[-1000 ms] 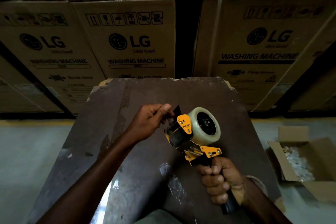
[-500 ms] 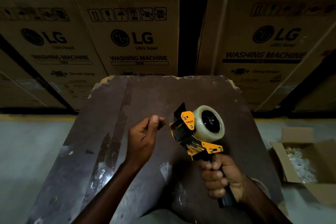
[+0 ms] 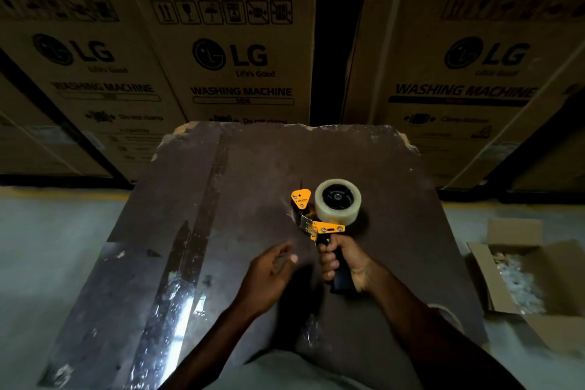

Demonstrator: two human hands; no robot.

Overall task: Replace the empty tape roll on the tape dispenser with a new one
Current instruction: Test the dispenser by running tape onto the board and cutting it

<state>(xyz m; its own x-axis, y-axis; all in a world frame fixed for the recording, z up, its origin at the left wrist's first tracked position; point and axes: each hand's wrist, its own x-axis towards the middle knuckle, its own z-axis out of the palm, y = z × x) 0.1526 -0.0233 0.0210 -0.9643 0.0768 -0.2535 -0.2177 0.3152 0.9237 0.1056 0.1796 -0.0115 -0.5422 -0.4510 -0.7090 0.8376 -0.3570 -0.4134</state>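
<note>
One orange-and-black handheld tape dispenser [image 3: 313, 225] is held by its black handle in the right hand [image 3: 345, 260], grip closed around it, above the dark worn bench [image 3: 221, 199]. One clear tape roll [image 3: 338, 201] is mounted. The left hand [image 3: 269, 275] is loosely curled, empty. Three LG cartons are seen behind.
</note>
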